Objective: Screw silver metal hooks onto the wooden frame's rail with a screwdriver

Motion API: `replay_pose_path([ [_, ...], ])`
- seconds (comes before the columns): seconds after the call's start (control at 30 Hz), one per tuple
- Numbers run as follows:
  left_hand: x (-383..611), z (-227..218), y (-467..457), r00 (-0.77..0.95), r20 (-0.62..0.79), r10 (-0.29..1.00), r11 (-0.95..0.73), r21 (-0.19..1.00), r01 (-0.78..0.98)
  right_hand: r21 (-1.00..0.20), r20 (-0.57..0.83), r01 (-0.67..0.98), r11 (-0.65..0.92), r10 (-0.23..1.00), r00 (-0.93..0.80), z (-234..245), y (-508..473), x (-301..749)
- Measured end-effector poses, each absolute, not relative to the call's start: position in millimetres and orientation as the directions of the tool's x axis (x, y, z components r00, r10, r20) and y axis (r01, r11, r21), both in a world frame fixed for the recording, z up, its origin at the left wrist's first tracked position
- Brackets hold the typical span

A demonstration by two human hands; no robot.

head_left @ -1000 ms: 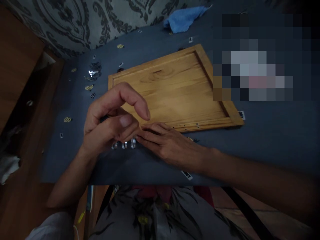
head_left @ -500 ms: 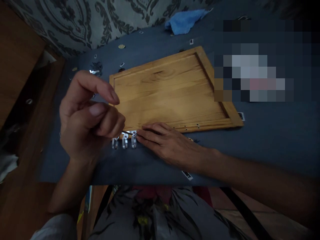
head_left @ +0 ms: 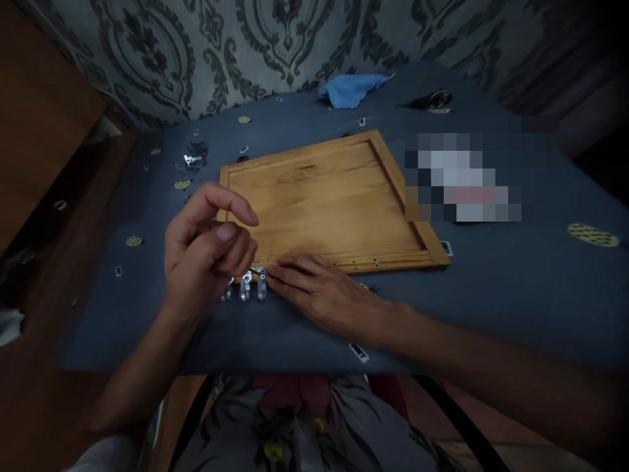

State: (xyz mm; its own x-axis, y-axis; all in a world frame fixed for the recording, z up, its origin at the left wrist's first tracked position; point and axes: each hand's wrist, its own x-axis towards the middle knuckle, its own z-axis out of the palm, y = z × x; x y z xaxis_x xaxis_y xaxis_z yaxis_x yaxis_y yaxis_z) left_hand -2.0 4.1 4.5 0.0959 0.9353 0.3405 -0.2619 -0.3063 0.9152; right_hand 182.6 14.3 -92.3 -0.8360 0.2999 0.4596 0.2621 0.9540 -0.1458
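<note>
A framed wooden panel (head_left: 434, 252) lies on the blue-grey cloth, with small dark holes along its near rim. Several shiny metal hooks (head_left: 246, 288) stick out from that rim near its left end. My left hand (head_left: 209, 246) is closed above them, its index finger loosely bent. From the fist a thin dark shaft, like a screwdriver's, slants down to the rightmost hook; the handle is hidden in my fingers. My right hand (head_left: 327, 288) rests flat along the near rim with fingers stretched out. Its fingertips touch or nearly touch that same hook; the thumb is hidden.
A blue rag (head_left: 351, 90) and a black object (head_left: 432, 99) lie toward the back. Beyond the panel's left corner sits a small pile of dark screws and metal bits (head_left: 195, 156). A pixelated patch covers something right of the panel. Patterned wall behind; wooden furniture (head_left: 44, 118) at left.
The view has tilted up and shifted, showing more wall and cloth. My left hand stays closed and lies closer to the panel's rim in view. My right hand keeps its place on the rim.
</note>
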Motion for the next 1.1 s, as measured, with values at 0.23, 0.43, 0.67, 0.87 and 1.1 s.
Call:
replay_pose_path([
  [0.23,-5,0,1,0.175,0.378,0.909,-0.320,0.903,-0.286,-0.135,0.454,0.258,0.957,0.291,-0.842,-94,15,181],
  [0.43,-7,-3,2,0.154,0.404,0.902,-0.344,0.886,-0.310,-0.142,0.480,0.233,0.962,0.272,-0.834,-90,16,179],
  [0.67,-13,2,4,0.075,0.430,0.900,-0.389,0.868,-0.310,-0.243,0.476,0.210,0.947,0.305,-0.825,-91,18,181],
  [0.87,-15,1,7,-0.010,0.388,0.922,-0.377,0.888,-0.262,-0.319,0.519,0.182,0.930,0.332,-0.788,-89,19,183],
  [1.1,-12,-1,7,-0.035,0.320,0.947,-0.318,0.917,-0.239,-0.349,0.488,0.212,0.913,0.370,-0.790,-73,13,187],
])
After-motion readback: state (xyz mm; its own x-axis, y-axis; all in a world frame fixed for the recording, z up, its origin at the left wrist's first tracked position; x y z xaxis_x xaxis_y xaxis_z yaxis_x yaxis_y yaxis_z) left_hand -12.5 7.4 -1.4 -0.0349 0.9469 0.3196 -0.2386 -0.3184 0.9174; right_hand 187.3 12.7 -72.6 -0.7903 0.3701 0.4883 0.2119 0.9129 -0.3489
